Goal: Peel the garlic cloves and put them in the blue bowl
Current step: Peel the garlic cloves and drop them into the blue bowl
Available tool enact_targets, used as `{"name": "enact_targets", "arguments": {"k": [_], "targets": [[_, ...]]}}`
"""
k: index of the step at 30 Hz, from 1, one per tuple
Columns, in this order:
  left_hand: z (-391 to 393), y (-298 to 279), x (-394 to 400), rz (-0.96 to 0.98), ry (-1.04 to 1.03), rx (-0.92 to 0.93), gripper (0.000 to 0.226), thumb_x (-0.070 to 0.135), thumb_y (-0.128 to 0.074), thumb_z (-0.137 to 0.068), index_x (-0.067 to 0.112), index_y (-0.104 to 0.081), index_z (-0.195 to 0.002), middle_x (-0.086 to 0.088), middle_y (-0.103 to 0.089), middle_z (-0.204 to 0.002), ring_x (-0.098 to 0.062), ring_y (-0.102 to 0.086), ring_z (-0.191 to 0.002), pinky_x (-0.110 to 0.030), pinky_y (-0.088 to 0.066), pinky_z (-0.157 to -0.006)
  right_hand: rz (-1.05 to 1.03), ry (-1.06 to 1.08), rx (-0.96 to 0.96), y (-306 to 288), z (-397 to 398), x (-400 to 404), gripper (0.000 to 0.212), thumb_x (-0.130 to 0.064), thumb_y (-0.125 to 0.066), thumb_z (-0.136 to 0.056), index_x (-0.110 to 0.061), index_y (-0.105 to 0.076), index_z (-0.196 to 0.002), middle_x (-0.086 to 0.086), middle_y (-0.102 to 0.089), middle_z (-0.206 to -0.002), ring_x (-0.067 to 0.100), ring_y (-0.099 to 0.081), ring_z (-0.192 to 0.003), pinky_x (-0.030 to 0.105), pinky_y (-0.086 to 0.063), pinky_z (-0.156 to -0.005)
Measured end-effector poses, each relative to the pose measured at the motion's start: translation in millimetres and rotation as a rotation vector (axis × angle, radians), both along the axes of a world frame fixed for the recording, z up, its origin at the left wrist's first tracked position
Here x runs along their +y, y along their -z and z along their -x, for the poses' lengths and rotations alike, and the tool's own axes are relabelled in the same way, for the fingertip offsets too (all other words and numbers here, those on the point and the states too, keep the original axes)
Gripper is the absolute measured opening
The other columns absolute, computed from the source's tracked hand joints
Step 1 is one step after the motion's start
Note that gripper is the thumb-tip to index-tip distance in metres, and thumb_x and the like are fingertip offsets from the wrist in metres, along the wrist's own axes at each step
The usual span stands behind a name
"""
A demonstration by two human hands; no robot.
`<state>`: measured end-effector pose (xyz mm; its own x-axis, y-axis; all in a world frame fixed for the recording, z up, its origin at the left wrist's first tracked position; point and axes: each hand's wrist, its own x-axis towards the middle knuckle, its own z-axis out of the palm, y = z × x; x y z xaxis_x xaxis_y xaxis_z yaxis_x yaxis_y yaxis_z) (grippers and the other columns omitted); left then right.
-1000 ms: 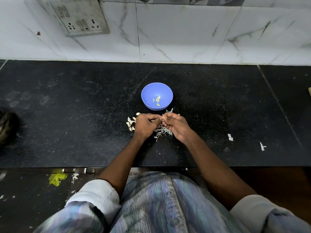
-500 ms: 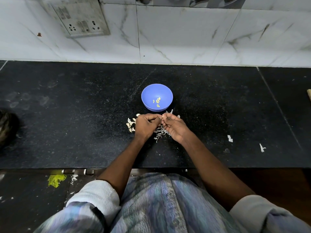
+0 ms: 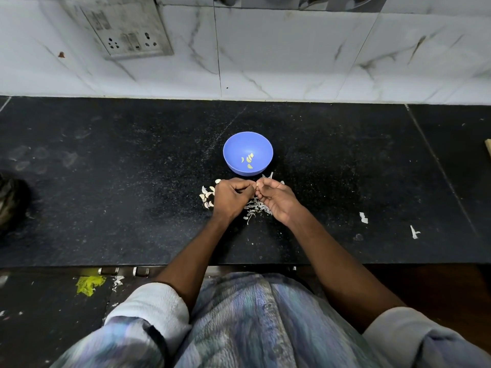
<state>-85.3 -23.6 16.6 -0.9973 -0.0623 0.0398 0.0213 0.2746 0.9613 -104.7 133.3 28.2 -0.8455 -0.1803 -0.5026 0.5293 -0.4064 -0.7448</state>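
A black speckled stone worktop (image 3: 111, 181) is stretching across the frame, backing onto a wall of white marble-look tiles (image 3: 292, 54) where a grimy switch and socket plate (image 3: 125, 27) is sitting at upper left. Dusty smudges are showing on the stone toward the left, and two white scraps (image 3: 363, 217) are lying well apart from the work on the right. Below the worktop's front edge, a yellow scrap (image 3: 89, 284) is lying on a dark floor.

A person in a pale blue-grey patterned shirt (image 3: 252, 322) with rolled sleeves is reaching both arms forward. The left hand (image 3: 231, 198) and right hand (image 3: 277, 199) are meeting just in front of a blue bowl (image 3: 233, 144), fingers curled inward. The right hand is pinching a small pale garlic clove (image 3: 258, 184) at its fingertips; the left hand's fingers are bunched tight right beside it, though whether they are touching the clove cannot be told.

The bowl is standing upright near the middle of the worktop, holding a few peeled cloves (image 3: 249, 161), yellowish and curved, gathered on its bottom. A small cluster of unpeeled cloves (image 3: 207, 197) is lying just left of the left hand, white and papery. A heap of thin white peelings (image 3: 256, 209) is spreading under and between the hands.
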Motion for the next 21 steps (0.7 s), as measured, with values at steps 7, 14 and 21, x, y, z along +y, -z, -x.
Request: {"name": "enact_targets", "arguments": {"k": [7, 14, 21], "targets": [[-1, -4, 2, 0.015, -0.005, -0.020, 0.012, 0.017, -0.074, -0.086, 0.017, -0.086, -0.086, 0.006, -0.080, -0.084, -0.022, -0.077, -0.083, -0.047, -0.063, -0.077, 0.022, 0.023, -0.035, 1, -2, -7, 0.015, 0.006, -0.057, -0.100, -0.005, -0.067, -0.099, 0.000, -0.076, -0.083, 0.011, -0.064, -0.078, 0.017, -0.055, -0.069], [-3, -4, 0, 0.121, -0.099, -0.027, 0.010, 0.022, -0.076, -0.082, 0.019, -0.085, -0.084, 0.008, -0.078, -0.079, -0.017, -0.074, -0.073, -0.042, -0.061, -0.068, 0.033, -0.037, -0.070, -2, 0, -10, 0.018, 0.004, -0.053, -0.102, 0.000, -0.067, -0.113, 0.004, -0.078, -0.094, 0.010, -0.071, -0.084, 0.017, -0.056, -0.074], [-7, -10, -1, 0.378, -0.153, 0.122, 0.015, 0.025, -0.069, -0.084, 0.014, -0.079, -0.080, 0.002, -0.072, -0.083, -0.016, -0.067, -0.070, -0.039, -0.057, -0.064, 0.068, -0.041, -0.071, -10, 4, -11, 0.015, -0.005, -0.060, -0.101, 0.003, -0.070, -0.110, 0.011, -0.078, -0.098, 0.017, -0.075, -0.091, 0.025, -0.060, -0.078]]}}
